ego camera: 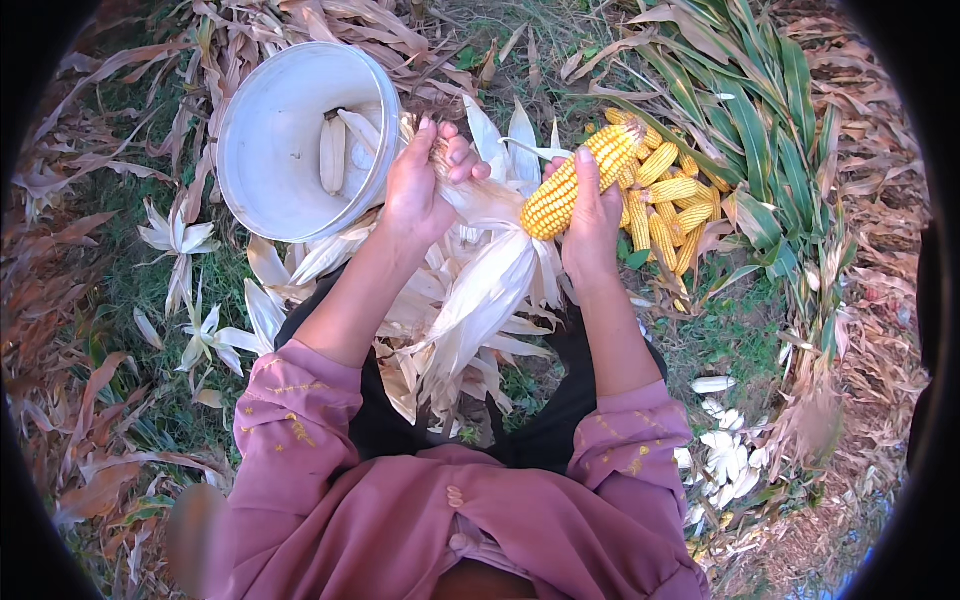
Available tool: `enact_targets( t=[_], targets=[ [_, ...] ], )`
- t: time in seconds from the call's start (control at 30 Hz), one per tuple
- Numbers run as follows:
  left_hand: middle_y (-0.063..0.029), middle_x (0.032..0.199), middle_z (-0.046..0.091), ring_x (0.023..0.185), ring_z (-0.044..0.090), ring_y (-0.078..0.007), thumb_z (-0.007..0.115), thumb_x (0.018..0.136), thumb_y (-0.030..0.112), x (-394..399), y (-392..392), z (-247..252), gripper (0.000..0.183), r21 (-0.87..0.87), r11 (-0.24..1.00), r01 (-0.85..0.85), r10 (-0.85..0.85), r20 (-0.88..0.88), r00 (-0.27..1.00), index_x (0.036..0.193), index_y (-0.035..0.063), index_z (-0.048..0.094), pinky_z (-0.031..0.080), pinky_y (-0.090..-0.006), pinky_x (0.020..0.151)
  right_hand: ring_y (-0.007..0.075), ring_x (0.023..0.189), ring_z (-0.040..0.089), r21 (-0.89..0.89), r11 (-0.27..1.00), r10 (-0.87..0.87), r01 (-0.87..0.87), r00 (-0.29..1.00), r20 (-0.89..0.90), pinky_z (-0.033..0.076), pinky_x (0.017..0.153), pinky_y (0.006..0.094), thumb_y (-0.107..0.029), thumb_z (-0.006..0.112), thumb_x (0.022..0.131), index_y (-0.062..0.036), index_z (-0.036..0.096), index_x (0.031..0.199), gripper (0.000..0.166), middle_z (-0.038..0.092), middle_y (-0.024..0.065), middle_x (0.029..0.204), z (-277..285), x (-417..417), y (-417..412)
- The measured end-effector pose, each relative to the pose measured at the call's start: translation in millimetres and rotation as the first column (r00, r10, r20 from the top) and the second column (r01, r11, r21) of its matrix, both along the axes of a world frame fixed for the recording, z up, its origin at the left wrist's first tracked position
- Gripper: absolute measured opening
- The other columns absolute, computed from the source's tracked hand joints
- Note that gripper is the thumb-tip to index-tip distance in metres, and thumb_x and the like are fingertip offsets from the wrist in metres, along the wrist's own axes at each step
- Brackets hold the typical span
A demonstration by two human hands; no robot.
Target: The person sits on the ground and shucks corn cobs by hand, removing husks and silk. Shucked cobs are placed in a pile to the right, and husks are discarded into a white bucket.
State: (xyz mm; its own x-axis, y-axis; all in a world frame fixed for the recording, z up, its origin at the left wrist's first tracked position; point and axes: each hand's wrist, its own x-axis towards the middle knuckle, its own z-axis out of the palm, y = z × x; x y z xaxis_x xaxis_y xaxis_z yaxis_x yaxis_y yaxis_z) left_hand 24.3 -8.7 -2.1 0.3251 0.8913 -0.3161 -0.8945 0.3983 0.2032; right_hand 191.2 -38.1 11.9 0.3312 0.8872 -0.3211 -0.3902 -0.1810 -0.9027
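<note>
My right hand (591,225) grips a bare ear of yellow corn (562,191), which points up and to the right. Dried silk and pale husk (491,202) run from my left hand (429,172) to the lower end of that ear. The fingers of my left hand are curled around this bundle. Long white husk leaves (480,289) hang below, between my legs. Just beyond the right hand lies a pile of husked yellow ears (675,202). A white plastic bucket (259,142) is tilted beside my left hand, with an ear still in its husk (333,157) inside.
Green and drying corn stalks (750,120) lie to the right of the pile. Husk-covered ears (724,457) are heaped at the lower right. Empty opened husks (180,236) lie on the grass at the left. Dry brown leaves (300,22) are spread behind the bucket.
</note>
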Motion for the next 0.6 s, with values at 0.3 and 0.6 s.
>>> enact_targets(
  t=[0.3, 0.6],
  targets=[
    [-0.0116, 0.075, 0.056, 0.062, 0.055, -0.0229, 0.041, 0.091, 0.006, -4.0, -1.9, -11.1, 0.002, -0.209, 0.978, -0.008, -0.092, -0.463, 0.882, 0.092, 0.0046, 0.043, 0.046, -0.0429, 0.075, 0.0186, 0.088, 0.054, 0.086, 0.962, -0.253, 0.260, 0.964, -0.085, 0.046, 0.082, 0.0340, -0.034, 0.057, 0.087, -0.0037, 0.043, 0.112, 0.041, 0.054, 0.0088, 0.095, 2.8, 51.4, 17.0],
    [-0.0120, 0.115, 0.053, 0.105, 0.052, -0.0184, 0.050, 0.088, 0.012, -3.3, -5.2, 5.8, 0.031, 0.285, 0.912, 0.293, 0.156, -0.905, 0.396, 0.117, 0.0016, 0.049, 0.039, -0.0316, 0.092, 0.0128, 0.096, 0.051, 0.246, 0.968, -0.017, -0.057, 0.958, 0.288, 0.042, 0.085, 0.0277, -0.010, 0.066, 0.081, -0.0055, 0.040, 0.119, 0.047, 0.051, 0.0041, 0.106, -2.4, 31.0, 5.4]
  ],
)
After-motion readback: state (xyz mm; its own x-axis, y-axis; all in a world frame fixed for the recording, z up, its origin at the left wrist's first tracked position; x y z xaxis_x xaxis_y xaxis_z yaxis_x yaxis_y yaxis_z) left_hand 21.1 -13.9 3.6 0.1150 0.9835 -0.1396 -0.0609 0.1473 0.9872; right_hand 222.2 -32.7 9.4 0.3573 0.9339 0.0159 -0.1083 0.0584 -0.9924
